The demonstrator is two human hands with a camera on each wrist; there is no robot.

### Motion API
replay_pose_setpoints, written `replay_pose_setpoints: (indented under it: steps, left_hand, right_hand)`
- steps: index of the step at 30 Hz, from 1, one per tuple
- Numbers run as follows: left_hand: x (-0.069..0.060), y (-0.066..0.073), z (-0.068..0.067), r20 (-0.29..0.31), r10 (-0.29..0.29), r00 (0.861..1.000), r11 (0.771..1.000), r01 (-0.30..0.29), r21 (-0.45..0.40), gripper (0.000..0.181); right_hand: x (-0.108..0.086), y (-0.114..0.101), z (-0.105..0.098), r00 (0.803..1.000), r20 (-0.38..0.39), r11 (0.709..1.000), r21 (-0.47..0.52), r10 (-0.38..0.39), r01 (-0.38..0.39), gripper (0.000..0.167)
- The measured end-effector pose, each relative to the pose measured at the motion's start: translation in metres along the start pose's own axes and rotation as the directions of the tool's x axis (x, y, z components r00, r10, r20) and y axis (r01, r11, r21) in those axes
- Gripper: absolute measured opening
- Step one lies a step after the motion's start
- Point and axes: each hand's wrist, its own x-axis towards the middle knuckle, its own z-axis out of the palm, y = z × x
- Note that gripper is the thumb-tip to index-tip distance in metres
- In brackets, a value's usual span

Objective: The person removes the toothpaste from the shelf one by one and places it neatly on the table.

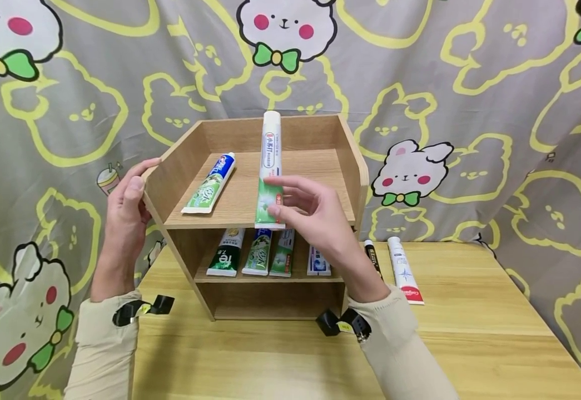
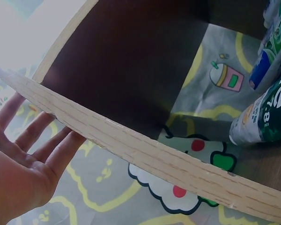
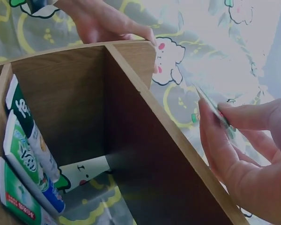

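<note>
A white and green toothpaste tube (image 1: 270, 150) is pinched at its lower, green part between the thumb and fingers of my right hand (image 1: 315, 214). It is held above the top shelf board, cap end pointing away. In the right wrist view, the tube (image 3: 213, 110) appears edge-on between the fingertips. My left hand (image 1: 127, 205) holds the front edge of the left side panel of the small wooden shelf (image 1: 170, 161). Its fingers (image 2: 61, 150) reach along the panel's outer side. Another toothpaste tube (image 1: 210, 186), blue, white and green, lies on the left of the top board.
On the middle board lie several toothpaste tubes, including a dark green one (image 1: 226, 253) and a blue and white one (image 1: 318, 261). To the shelf's right, a white and red tube (image 1: 405, 272) and a black tube (image 1: 372, 258) lie on the wooden table (image 1: 470, 333). A patterned curtain (image 1: 420, 72) hangs behind.
</note>
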Motion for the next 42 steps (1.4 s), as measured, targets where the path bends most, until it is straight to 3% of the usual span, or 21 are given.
replay_pose_setpoints:
  steps: [7, 14, 23, 32, 42]
  left_hand:
    - [0.002, -0.001, 0.002, 0.016, -0.007, 1.000, 1.000, 0.007, 0.019, 0.045]
    - [-0.005, -0.002, 0.001, 0.010, -0.018, 1.000, 1.000, 0.018, 0.021, 0.045]
    - [-0.004, -0.002, 0.001, 0.018, -0.007, 1.000, 1.000, 0.007, 0.010, 0.045]
    - [0.002, -0.002, 0.003, 0.013, 0.003, 1.000, 1.000, -0.003, -0.006, 0.044]
    - [0.002, -0.001, -0.003, 0.008, 0.014, 1.000, 1.000, -0.014, 0.013, 0.043]
  right_hand:
    - [-0.015, 0.005, -0.003, 0.999, -0.019, 0.999, -0.030, -0.039, 0.038, 0.041]
    - [-0.033, 0.014, -0.003, 0.999, -0.005, 0.999, -0.006, -0.042, 0.042, 0.044]
    - [-0.057, 0.010, -0.009, 0.993, -0.011, 0.993, 0.017, -0.117, 0.118, 0.046]
    - [-0.081, 0.011, -0.025, 0.986, -0.043, 0.986, -0.039, -0.161, 0.159, 0.046]
    - [-0.101, 0.012, -0.045, 0.985, -0.070, 0.983, -0.107, -0.155, 0.147, 0.046]
